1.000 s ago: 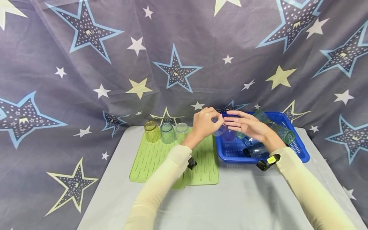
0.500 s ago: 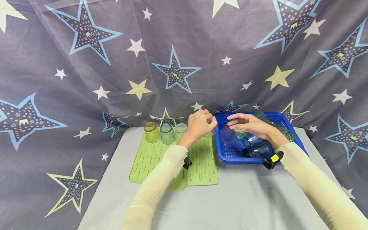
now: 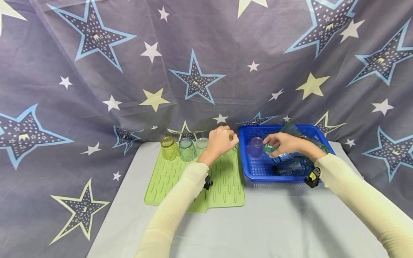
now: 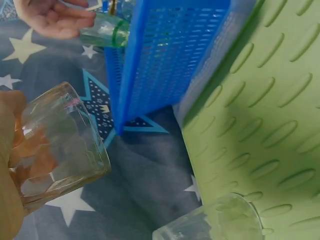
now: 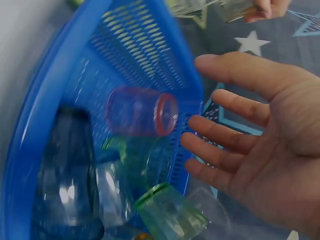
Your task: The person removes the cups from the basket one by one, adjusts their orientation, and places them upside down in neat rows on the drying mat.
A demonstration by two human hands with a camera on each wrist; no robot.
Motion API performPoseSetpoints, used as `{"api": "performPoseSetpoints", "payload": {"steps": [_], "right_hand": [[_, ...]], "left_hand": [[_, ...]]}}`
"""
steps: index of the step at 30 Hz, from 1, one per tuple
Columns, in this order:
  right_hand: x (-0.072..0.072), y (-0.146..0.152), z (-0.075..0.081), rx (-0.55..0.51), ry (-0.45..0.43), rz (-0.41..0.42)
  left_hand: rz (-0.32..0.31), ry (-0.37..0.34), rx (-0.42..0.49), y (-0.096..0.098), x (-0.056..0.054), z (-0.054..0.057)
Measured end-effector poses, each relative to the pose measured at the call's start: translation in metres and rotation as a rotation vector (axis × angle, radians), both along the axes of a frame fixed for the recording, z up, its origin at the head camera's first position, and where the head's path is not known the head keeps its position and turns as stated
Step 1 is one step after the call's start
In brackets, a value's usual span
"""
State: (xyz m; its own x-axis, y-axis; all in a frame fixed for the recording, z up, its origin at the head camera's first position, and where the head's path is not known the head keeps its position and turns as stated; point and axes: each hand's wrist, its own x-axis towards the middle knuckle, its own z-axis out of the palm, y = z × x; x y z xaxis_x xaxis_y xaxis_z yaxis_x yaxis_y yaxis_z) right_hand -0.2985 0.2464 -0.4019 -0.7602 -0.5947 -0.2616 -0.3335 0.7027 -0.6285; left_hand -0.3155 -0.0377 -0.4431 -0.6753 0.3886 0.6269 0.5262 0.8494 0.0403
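My left hand (image 3: 221,143) grips a clear drinking glass (image 4: 65,145) above the far right part of the green drying mat (image 3: 193,179). In the head view the hand hides much of that glass. My right hand (image 5: 270,135) is over the blue basket (image 3: 262,178), fingers apart and nothing in them. Close by it are a pinkish-purple glass (image 3: 256,147) standing in the basket and a green glass (image 3: 269,149). A row along the mat's back edge has a yellow glass (image 3: 169,149), a blue-teal glass (image 3: 187,150) and a clear glass (image 3: 202,144).
More glasses lie in the basket, among them a dark blue glass (image 3: 292,166) near its front wall and a green-tinted glass (image 3: 289,129) at the back. The basket stands right of the mat on a white-covered table (image 3: 258,222). A star-patterned curtain (image 3: 138,71) hangs directly behind.
My left hand has moved left and slightly down with the clear glass, from beside the basket to over the mat. My right hand has parted from it and lowered toward the glasses in the basket.
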Motion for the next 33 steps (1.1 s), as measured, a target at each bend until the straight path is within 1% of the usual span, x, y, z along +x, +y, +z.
{"api": "performPoseSetpoints", "payload": {"steps": [3,7,12,15,19,23,27,33], "right_hand": [[-0.001,0.004,-0.002,0.115,0.033,0.029],[-0.002,0.006,-0.008,0.211,0.053,0.074],[0.001,0.008,-0.016,0.286,0.022,0.116],[0.0,0.009,-0.022,0.36,-0.012,0.114],[-0.002,0.01,-0.03,0.449,-0.069,0.086],[-0.002,0.012,-0.037,0.485,-0.076,0.09],[-0.001,0.014,-0.04,0.49,-0.069,0.106],[-0.002,0.011,-0.042,0.503,-0.081,0.108]], "left_hand": [[0.008,-0.009,-0.012,-0.001,-0.004,-0.005],[0.026,-0.02,-0.024,-0.003,-0.009,-0.013],[0.032,-0.034,-0.033,-0.005,-0.014,-0.022],[0.029,-0.049,-0.037,-0.005,-0.016,-0.026],[0.051,-0.09,-0.051,-0.005,-0.02,-0.032],[0.071,-0.146,-0.063,-0.003,-0.025,-0.037],[0.082,-0.187,-0.085,0.0,-0.029,-0.042],[0.096,-0.21,-0.108,0.001,-0.036,-0.052]]}}
